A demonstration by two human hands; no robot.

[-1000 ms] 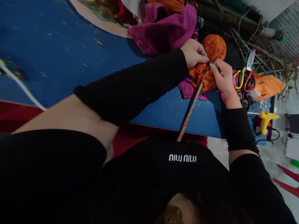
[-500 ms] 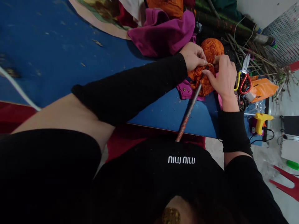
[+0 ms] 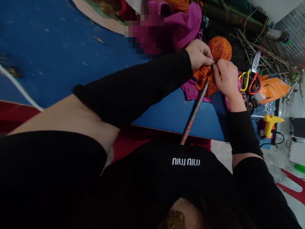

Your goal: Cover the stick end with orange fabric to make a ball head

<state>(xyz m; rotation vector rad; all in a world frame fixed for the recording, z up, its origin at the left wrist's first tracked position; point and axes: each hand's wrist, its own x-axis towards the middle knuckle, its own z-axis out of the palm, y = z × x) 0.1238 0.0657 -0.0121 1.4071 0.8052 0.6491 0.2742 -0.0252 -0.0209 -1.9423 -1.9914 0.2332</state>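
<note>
A round bundle of orange patterned cloth lies at the table's far edge, its gathered lower folds bunched around the top of a stick. The stick slants down to the near edge, close to my body. At the gathered neck, my left hand is closed, thumb and forefinger pinching. My right hand is closed too, its fingers curled and its thumb meeting the left fingertips. A thin pale cord showed between them a moment before; the fingers now mostly hide it. Purple cloth lies under the orange folds.
On the blue table, scissors with red and yellow handles lie right of my right hand. An orange bag and a yellow glue gun are nearby. Crumpled magenta cloth and dry twigs lie beyond.
My right hand's fingers have curled in, and both hands' fingertips have come together at the neck of the orange cloth. The pale cord loop between them has dropped from sight.
</note>
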